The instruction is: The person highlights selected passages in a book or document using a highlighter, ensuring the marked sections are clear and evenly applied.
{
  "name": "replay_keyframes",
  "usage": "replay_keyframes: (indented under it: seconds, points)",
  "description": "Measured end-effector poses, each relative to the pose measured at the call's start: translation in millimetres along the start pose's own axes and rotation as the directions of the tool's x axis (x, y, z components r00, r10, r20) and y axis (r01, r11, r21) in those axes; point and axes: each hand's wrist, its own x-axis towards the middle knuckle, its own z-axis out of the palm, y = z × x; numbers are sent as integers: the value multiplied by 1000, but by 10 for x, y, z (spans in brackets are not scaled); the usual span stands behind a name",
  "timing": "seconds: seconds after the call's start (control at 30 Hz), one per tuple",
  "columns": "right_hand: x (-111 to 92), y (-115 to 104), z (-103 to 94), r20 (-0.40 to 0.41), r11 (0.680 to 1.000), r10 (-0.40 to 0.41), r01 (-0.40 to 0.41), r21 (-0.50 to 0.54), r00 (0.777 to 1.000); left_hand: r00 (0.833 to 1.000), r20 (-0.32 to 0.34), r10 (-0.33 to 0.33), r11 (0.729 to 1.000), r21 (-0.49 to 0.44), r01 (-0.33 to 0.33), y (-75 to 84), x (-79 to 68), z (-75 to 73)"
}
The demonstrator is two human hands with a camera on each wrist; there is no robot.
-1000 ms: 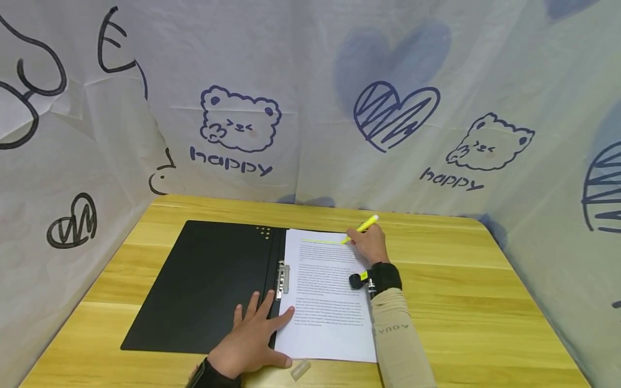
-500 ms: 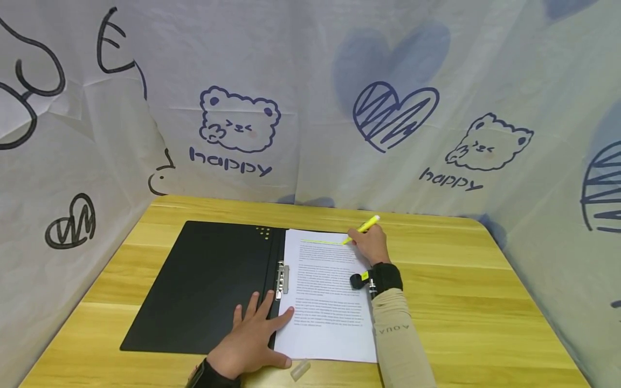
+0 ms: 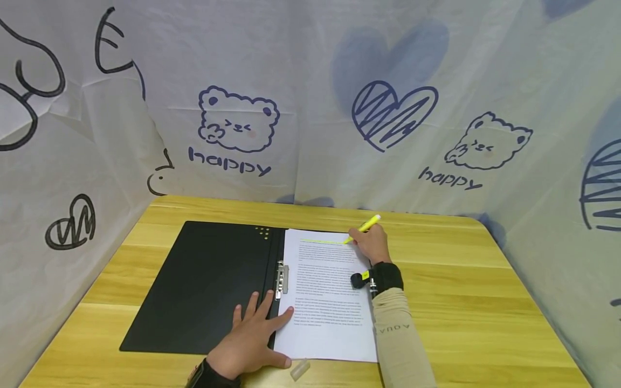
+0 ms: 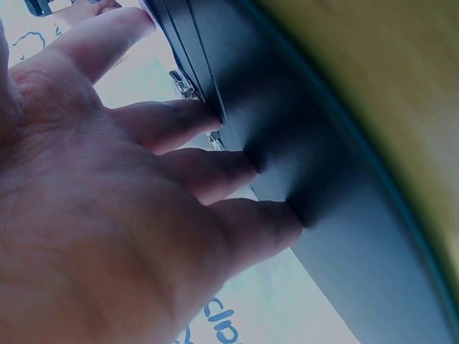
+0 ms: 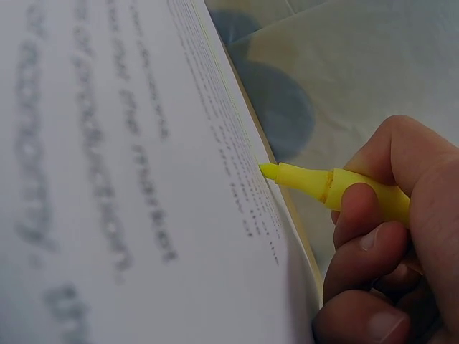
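A yellow highlighter [image 3: 365, 227] is pinched in my right hand [image 3: 372, 243]; in the right wrist view its tip touches the printed sheet [image 5: 165, 236] close to the end of a top line. A yellow stroke runs along that line in the head view. The paper [image 3: 326, 345] lies on the right side of an open black clip folder [image 3: 208, 285]. My left hand [image 3: 249, 342] is spread flat, its fingers across the folder's spine and the page's lower left edge. In the left wrist view the fingertips [image 4: 276, 215] rest on the black cover.
A small translucent cap [image 3: 300, 369] lies on the wooden table [image 3: 466, 302] just below the page's bottom edge. The folder's metal clip [image 3: 282, 279] sits at the paper's left edge. White fabric with drawings [image 3: 315, 161] hangs behind the table.
The highlighter tip has crept slightly to the right along the top line, lengthening the yellow stroke a little. My left hand keeps its place.
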Motion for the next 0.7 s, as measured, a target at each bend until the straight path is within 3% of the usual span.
replay_keyframes:
  seconds: [0.7]
  points:
    - [74,49,-1,-12,1000,19,-19,-3,1000,1000,-2,3,1000,4,-3,-18,15,11]
